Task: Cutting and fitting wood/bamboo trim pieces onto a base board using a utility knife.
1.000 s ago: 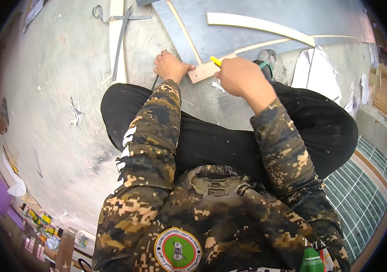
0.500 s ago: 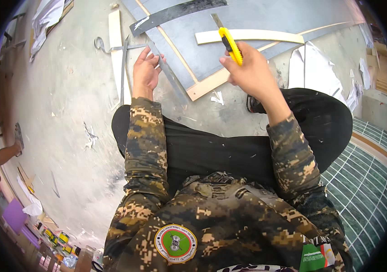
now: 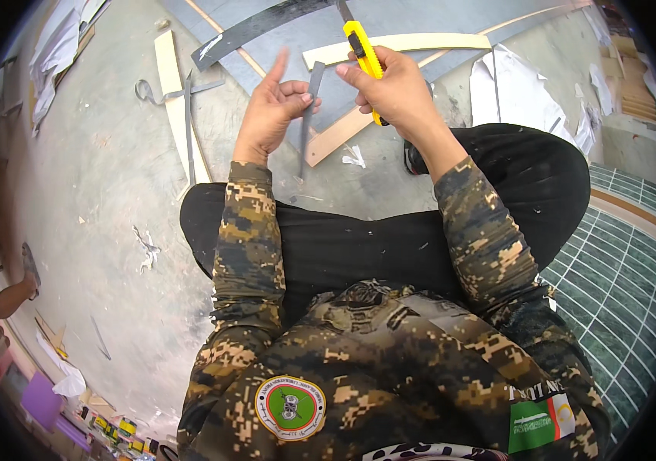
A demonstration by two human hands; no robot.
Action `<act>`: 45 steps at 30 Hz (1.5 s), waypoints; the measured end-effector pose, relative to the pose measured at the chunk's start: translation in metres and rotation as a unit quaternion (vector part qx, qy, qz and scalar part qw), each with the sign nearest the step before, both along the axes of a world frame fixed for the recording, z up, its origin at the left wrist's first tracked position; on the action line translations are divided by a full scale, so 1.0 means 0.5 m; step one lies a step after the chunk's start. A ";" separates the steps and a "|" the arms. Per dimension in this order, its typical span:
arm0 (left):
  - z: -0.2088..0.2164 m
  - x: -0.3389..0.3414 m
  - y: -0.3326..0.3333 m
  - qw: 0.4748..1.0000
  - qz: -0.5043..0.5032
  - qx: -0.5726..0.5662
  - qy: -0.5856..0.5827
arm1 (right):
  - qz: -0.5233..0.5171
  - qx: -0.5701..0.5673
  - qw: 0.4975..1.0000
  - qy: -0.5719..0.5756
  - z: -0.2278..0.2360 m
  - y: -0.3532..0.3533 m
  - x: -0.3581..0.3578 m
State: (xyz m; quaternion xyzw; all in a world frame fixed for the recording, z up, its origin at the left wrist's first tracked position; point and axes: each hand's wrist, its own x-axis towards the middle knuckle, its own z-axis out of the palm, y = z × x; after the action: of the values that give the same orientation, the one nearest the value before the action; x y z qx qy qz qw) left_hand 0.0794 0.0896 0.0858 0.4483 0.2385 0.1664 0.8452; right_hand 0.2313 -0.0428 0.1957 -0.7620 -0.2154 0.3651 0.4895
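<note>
Between the thumb and fingers of my left hand (image 3: 272, 115) is a narrow dark grey strip (image 3: 312, 100), its lower end hanging toward the floor. The index finger of that hand points up, slightly blurred. My right hand (image 3: 401, 91) grips a yellow utility knife (image 3: 364, 50), its blade out and pointing away from me. The knife is just right of the strip's top, apart from it. Beyond both hands lies a large grey panel (image 3: 282, 58) with wooden strips along it. A curved dark piece (image 3: 266, 29) and a curved pale piece (image 3: 408, 44) rest on it.
On the floor at left lie a pale wooden strip (image 3: 174, 92), a curled grey strip (image 3: 145, 91) and a straight dark strip (image 3: 189, 127). Torn white sheets (image 3: 516, 88) are right of the panel. Green tiles (image 3: 612, 269) cover the lower right. Another person's leg (image 3: 13, 300) shows at far left.
My left hand has moved right and lifted the dark grey strip off the panel's edge. My right hand with the knife has shifted slightly left, closer to it.
</note>
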 end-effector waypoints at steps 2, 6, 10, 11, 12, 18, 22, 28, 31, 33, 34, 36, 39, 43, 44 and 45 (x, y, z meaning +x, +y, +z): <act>-0.009 -0.018 0.022 1.000 0.001 0.025 -0.002 | 0.001 0.003 1.000 -0.015 0.023 -0.007 -0.003; -0.008 -0.051 0.085 0.945 0.067 0.266 0.177 | 0.040 -0.024 0.994 -0.094 0.159 -0.050 0.004; -0.031 -0.109 0.154 0.808 0.063 0.507 0.292 | 0.133 -0.033 0.957 -0.257 0.259 -0.124 0.041; -0.038 -0.127 0.168 0.808 0.059 0.509 0.292 | 0.147 -0.069 0.953 -0.256 0.285 -0.145 0.056; -0.043 -0.143 0.178 0.779 0.032 0.542 0.315 | 0.171 -0.106 0.941 -0.272 0.303 -0.168 0.074; -0.138 -0.218 0.214 0.665 -0.064 0.571 0.477 | 0.067 -0.151 0.969 -0.184 0.294 -0.211 0.127; -0.223 -0.263 0.224 0.640 -0.121 0.560 0.512 | 0.037 -0.072 0.965 -0.251 0.283 -0.198 0.082; -0.249 -0.262 0.230 0.598 -0.205 0.519 0.575 | 0.079 -0.049 0.948 -0.304 0.282 -0.200 0.068; -0.244 -0.247 0.217 0.575 -0.216 0.554 0.561 | 0.072 -0.113 0.973 -0.190 0.260 -0.230 0.126; -0.241 -0.236 0.206 0.548 -0.223 0.587 0.552 | 0.086 -0.122 0.961 -0.232 0.273 -0.226 0.122; -0.242 -0.238 0.203 0.564 -0.156 0.605 0.540 | 0.104 -0.128 0.948 -0.272 0.279 -0.219 0.118; -0.223 -0.191 0.169 0.614 -0.056 0.621 0.484 | 0.094 -0.125 0.958 -0.241 0.267 -0.232 0.120; -0.192 -0.100 0.094 0.672 -0.051 0.629 0.387 | 0.099 -0.121 0.956 -0.248 0.275 -0.229 0.112; -0.176 0.009 -0.003 0.692 -0.132 0.594 0.389 | 0.153 -0.129 0.957 -0.209 0.365 -0.146 0.047; -0.177 0.028 -0.017 0.691 -0.133 0.597 0.386 | 0.148 -0.128 0.958 -0.210 0.341 -0.168 0.064; -0.177 0.044 -0.028 0.684 -0.160 0.592 0.395 | 0.133 -0.114 0.958 -0.226 0.294 -0.206 0.095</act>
State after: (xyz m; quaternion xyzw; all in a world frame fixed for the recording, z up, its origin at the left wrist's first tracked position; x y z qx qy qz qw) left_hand 0.1014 0.0756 -0.0026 0.9108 0.3270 -0.0576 0.2453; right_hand 0.2786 -0.1457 0.3425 -0.8396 -0.3770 0.2674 0.2853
